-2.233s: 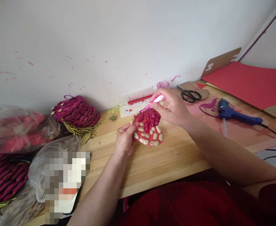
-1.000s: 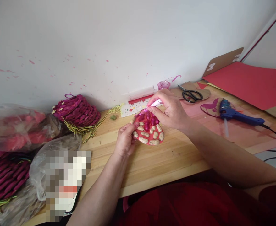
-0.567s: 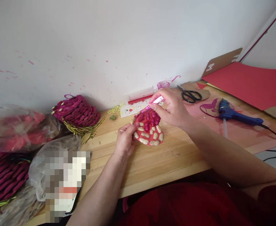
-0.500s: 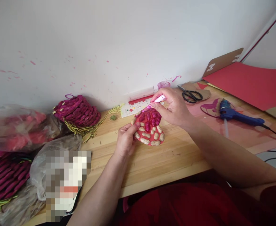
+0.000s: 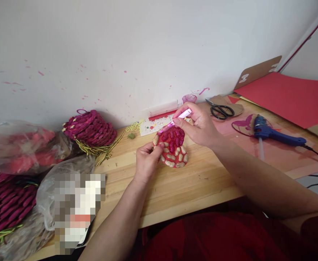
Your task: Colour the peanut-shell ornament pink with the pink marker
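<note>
My left hand [image 5: 148, 159] pinches the left edge of a red, rounded craft piece [image 5: 180, 157] covered with peanuts in their shells. Plain tan peanuts [image 5: 171, 164] lie along its lower part and left edge, while those in the upper middle are coloured magenta [image 5: 172, 145]. Between the thumb and fingers of my right hand [image 5: 199, 125] is a white paint marker [image 5: 185, 113], its pink end pointing down-left. That end meets the upper edge of the piece; my fingers partly cover the contact.
Scissors [image 5: 222, 111] and a blue glue gun [image 5: 280, 137] lie to the right, near red card [image 5: 289, 98]. A magenta peanut bundle [image 5: 93, 127] and plastic bags [image 5: 58, 185] are at left. Behind the piece lies a star-sticker sheet [image 5: 148, 131].
The craft piece has turned slightly in my left hand. The marker's pink end has moved a little left, toward the peanuts at the upper left edge.
</note>
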The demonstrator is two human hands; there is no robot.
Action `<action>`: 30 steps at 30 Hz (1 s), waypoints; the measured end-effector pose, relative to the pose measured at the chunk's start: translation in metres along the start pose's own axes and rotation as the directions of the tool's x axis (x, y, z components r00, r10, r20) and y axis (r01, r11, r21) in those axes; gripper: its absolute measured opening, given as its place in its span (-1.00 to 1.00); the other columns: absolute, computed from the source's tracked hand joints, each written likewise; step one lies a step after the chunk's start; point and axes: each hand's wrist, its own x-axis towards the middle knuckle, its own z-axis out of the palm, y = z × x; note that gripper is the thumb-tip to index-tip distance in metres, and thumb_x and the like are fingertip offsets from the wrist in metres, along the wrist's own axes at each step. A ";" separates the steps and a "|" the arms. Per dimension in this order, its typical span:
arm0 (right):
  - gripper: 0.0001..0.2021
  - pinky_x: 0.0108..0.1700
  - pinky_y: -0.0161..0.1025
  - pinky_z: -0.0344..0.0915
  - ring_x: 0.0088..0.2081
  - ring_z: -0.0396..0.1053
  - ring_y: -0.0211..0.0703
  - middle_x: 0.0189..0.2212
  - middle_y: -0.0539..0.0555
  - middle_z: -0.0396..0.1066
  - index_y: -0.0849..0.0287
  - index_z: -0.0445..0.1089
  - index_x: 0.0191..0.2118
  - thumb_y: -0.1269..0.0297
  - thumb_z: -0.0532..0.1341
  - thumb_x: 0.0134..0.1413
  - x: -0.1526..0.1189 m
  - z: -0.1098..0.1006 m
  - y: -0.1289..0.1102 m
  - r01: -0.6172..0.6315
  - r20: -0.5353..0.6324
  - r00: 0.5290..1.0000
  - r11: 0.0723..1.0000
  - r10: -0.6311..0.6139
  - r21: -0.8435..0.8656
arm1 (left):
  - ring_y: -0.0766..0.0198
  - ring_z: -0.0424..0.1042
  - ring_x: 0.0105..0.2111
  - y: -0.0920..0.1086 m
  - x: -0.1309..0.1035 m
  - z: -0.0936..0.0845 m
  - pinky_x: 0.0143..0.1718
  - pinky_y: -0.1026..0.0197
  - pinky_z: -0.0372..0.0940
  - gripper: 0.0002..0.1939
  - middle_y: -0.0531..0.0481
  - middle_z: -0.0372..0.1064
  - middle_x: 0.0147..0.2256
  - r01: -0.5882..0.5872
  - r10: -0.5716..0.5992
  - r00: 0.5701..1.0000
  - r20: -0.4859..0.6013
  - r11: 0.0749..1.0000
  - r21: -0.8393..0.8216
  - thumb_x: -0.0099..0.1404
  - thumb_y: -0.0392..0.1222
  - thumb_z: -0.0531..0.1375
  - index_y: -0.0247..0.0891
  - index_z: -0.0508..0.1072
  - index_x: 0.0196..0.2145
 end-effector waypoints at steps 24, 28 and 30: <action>-0.70 -0.24 -0.17 0.28 -0.32 0.41 -0.17 -0.35 -0.02 0.49 0.08 0.44 -0.24 -0.05 0.37 0.24 -0.001 -0.001 -0.008 0.000 0.006 1.000 0.999 0.001 -0.050 | 0.35 0.19 -0.55 0.002 -0.004 -0.001 -0.49 0.27 0.12 -0.66 0.04 0.38 -0.56 -0.175 0.178 0.984 0.013 0.946 0.272 0.21 0.05 0.39 -0.31 0.61 -0.49; -0.74 -0.20 -0.16 0.29 -0.31 0.41 -0.16 -0.35 -0.03 0.50 0.07 0.44 -0.24 0.00 0.37 0.26 0.001 -0.005 -0.007 0.030 -0.027 0.999 0.996 -0.032 -0.084 | 0.36 0.19 -0.54 0.002 -0.003 -0.001 -0.48 0.27 0.13 -0.67 0.02 0.42 -0.54 -0.162 0.166 0.986 0.005 0.956 0.246 0.21 0.05 0.39 -0.30 0.62 -0.47; -0.76 -0.19 -0.16 0.30 -0.30 0.42 -0.16 -0.34 -0.03 0.51 0.06 0.44 -0.25 0.02 0.37 0.26 0.000 -0.004 -0.008 0.043 -0.017 0.999 0.997 -0.045 -0.068 | 0.34 0.23 -0.53 0.002 -0.003 -0.001 -0.47 0.26 0.16 -0.67 0.02 0.44 -0.53 -0.160 0.166 0.986 -0.002 0.955 0.248 0.21 0.05 0.39 -0.30 0.63 -0.48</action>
